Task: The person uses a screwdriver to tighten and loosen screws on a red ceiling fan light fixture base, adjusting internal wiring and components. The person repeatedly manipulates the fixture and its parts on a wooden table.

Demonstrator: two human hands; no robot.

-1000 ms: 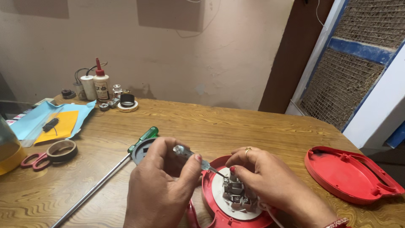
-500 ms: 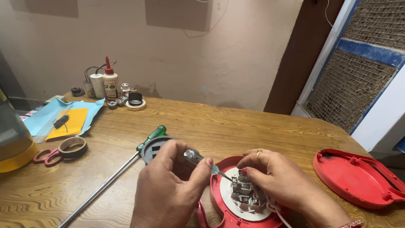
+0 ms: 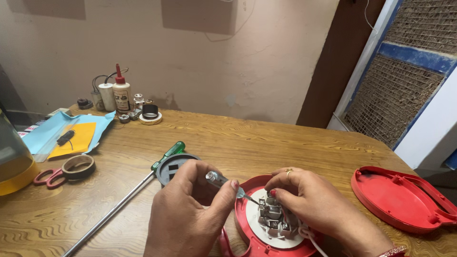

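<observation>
My left hand (image 3: 188, 216) grips a small screwdriver with a clear handle (image 3: 223, 182), its tip resting on the metal terminal block (image 3: 275, 220) inside a round red housing (image 3: 247, 233) with a white inner plate. My right hand (image 3: 316, 207) rests on the right side of that block, fingertips steadying it. A white wire runs out from under my right hand at the bottom edge.
A long green-handled screwdriver (image 3: 143, 183) lies beside a dark round part (image 3: 172, 166) on the wooden table (image 3: 266, 147). A red lid (image 3: 402, 197) sits right. Red scissors (image 3: 45, 177), tape roll (image 3: 78, 166), blue and yellow sheets (image 3: 71, 135), and a glue bottle (image 3: 122, 95) lie left.
The view has tilted slightly, so everything sits a little lower and to the right. The small screwdriver's tip has come down onto the terminal block. Both hands stay on the red housing.
</observation>
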